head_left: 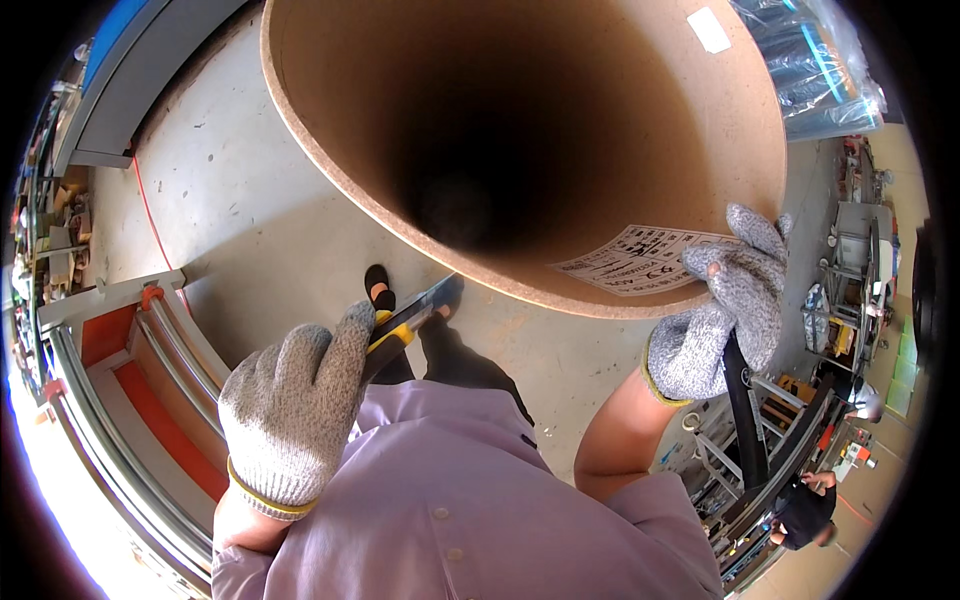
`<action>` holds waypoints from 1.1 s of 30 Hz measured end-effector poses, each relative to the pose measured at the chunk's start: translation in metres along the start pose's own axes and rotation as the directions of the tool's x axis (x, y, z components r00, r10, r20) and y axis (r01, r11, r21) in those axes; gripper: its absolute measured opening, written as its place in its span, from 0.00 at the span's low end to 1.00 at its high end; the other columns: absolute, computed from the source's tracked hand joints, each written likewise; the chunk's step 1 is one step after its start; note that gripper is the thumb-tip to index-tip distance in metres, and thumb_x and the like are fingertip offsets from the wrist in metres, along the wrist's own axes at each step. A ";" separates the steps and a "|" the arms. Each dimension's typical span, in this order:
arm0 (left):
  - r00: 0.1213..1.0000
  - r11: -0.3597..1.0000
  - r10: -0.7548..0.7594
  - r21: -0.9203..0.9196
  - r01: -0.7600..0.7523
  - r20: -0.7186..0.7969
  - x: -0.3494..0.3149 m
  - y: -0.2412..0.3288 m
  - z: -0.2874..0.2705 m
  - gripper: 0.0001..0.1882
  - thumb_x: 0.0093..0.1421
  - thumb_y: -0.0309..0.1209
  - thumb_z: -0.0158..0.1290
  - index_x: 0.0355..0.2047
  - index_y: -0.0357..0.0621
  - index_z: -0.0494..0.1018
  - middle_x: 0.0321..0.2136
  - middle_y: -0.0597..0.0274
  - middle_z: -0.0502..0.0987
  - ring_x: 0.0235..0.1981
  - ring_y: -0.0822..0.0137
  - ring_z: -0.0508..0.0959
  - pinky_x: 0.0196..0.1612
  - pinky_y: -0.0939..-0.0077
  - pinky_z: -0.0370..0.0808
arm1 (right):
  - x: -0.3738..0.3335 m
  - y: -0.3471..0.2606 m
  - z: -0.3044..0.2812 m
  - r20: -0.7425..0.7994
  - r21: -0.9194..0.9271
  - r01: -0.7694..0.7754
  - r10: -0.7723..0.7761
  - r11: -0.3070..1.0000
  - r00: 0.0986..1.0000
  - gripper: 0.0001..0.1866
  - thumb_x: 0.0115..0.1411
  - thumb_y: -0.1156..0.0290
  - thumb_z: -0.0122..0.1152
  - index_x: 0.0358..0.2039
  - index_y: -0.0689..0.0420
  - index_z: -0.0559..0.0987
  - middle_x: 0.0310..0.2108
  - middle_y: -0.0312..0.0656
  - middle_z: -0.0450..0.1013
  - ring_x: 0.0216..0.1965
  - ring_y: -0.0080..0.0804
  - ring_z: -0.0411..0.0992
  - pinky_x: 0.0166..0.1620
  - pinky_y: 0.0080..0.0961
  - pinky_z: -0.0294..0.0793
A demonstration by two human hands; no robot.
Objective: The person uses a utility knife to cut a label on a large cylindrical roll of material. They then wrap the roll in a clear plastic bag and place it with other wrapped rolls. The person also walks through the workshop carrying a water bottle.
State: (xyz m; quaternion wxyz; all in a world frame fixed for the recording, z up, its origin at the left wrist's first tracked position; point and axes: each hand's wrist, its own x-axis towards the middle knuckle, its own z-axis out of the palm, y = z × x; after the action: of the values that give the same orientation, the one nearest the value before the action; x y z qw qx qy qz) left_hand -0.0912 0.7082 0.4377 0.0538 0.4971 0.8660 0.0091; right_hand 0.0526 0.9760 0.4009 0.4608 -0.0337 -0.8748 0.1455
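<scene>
A large brown cardboard tube (pixel 345 165) opens toward me, its dark hollow filling the upper middle. A printed white label (pixel 640 265) is on its inner wall by the near right rim. My left hand (pixel 295 405), in a grey knit glove, is closed round a knife (pixel 392 330) with a yellow-and-black handle. Its broad grey blade points up and right, below the rim. My right hand (pixel 735 300), gloved too, touches the tube's right rim and the label's end. A long black bar-like piece (pixel 745 415) hangs from between its bent fingers and palm; its kind is unclear.
An orange-and-grey frame with metal rollers (pixel 165 365) stands at the left. Plastic-wrapped rolls (pixel 810 65) lie at the upper right. Racks and carts (pixel 850 270) line the right side, with another person (pixel 805 510) at the lower right. A red cord (pixel 147 205) crosses the concrete floor.
</scene>
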 end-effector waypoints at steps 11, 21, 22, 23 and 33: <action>1.000 1.000 0.001 0.003 -0.001 -0.009 -0.003 -0.001 0.002 0.26 0.47 0.32 0.62 0.49 0.46 0.74 0.31 0.59 0.75 0.29 0.60 0.78 0.32 0.65 0.75 | 0.002 -0.002 0.001 -0.014 0.019 0.030 -0.029 0.999 0.999 0.16 0.61 0.62 0.42 0.36 0.54 0.78 0.24 0.46 0.75 0.40 0.52 0.73 0.47 0.49 0.71; 0.999 0.999 0.011 0.038 -0.009 -0.044 -0.003 0.000 0.003 0.26 0.47 0.32 0.62 0.49 0.46 0.74 0.32 0.58 0.75 0.30 0.59 0.79 0.32 0.65 0.76 | -0.001 -0.004 0.002 -0.021 -0.008 -0.019 0.019 1.000 1.000 0.15 0.60 0.63 0.43 0.35 0.53 0.78 0.24 0.45 0.76 0.42 0.51 0.73 0.53 0.51 0.66; 0.999 0.999 0.011 0.039 -0.010 -0.045 -0.003 0.000 0.004 0.26 0.47 0.32 0.62 0.49 0.46 0.74 0.32 0.58 0.75 0.30 0.59 0.78 0.32 0.66 0.76 | -0.002 -0.004 0.002 -0.025 -0.001 -0.027 0.027 1.000 0.999 0.15 0.60 0.63 0.43 0.35 0.53 0.78 0.24 0.45 0.76 0.42 0.51 0.73 0.54 0.52 0.65; 0.999 0.999 0.012 0.040 -0.010 -0.046 -0.003 0.000 0.004 0.25 0.47 0.32 0.62 0.49 0.46 0.75 0.31 0.58 0.75 0.29 0.60 0.78 0.31 0.66 0.76 | -0.003 -0.004 0.002 -0.029 0.006 -0.035 0.035 0.999 0.999 0.14 0.60 0.63 0.43 0.35 0.53 0.78 0.24 0.45 0.76 0.42 0.51 0.73 0.56 0.53 0.63; 1.000 1.000 0.015 0.026 -0.015 -0.002 0.000 0.002 -0.003 0.24 0.47 0.31 0.62 0.47 0.44 0.75 0.29 0.58 0.74 0.28 0.61 0.78 0.30 0.67 0.76 | -0.002 -0.004 0.000 -0.011 -0.002 -0.018 0.018 1.000 1.000 0.14 0.60 0.63 0.44 0.35 0.54 0.78 0.23 0.46 0.76 0.41 0.52 0.73 0.51 0.52 0.67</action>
State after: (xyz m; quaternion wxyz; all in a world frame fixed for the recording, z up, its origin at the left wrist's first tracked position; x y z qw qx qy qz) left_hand -0.0897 0.7099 0.4413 0.0464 0.5041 0.8624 -0.0011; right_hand 0.0541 0.9723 0.4009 0.4644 -0.0431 -0.8720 0.1485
